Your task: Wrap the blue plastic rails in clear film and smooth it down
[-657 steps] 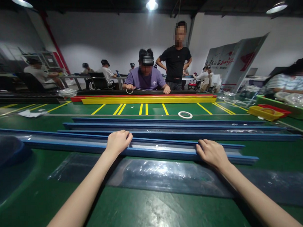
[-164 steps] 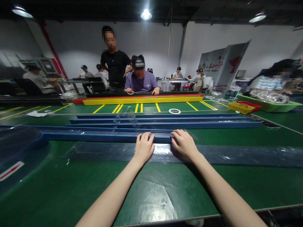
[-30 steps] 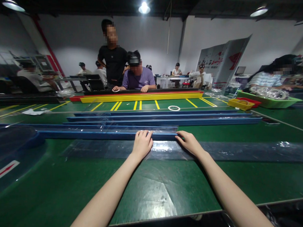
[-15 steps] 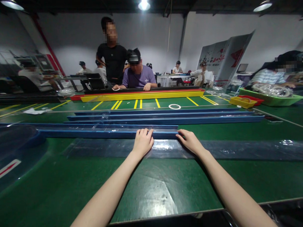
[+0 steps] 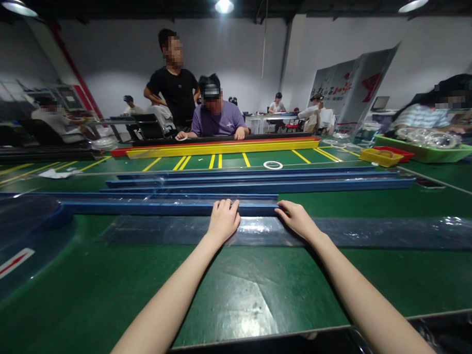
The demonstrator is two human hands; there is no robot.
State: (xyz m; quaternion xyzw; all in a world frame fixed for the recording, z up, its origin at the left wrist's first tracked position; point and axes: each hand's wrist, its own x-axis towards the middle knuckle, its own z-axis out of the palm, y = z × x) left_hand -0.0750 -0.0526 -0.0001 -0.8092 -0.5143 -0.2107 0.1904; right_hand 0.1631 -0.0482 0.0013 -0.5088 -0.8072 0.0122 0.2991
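Observation:
A long blue channel strip (image 5: 171, 206) lies across the table in front of me, its right end between my hands. My left hand (image 5: 224, 218) is closed over the strip's near edge a little short of that end, fingertips on its upper side. At the very end, my right hand (image 5: 296, 216) grips the corner with bent fingers; the thumb is at the near side. Beneath both wrists runs a flat sleeve of clear plastic film (image 5: 381, 234), extending to the right.
More blue strips (image 5: 278, 187) lie just beyond. Farther back are a white ring (image 5: 273, 165), yellow strips (image 5: 223, 148), a yellow tray (image 5: 379, 157) and a green basin (image 5: 448, 154). A clear plastic roll (image 5: 24, 220) sits left. Across the table sits a co-worker (image 5: 217, 118); another person (image 5: 173, 91) stands behind.
My hands keep their hold on the blue strip with hardly any movement. The standing person's arms and the seated co-worker's hand have shifted slightly.

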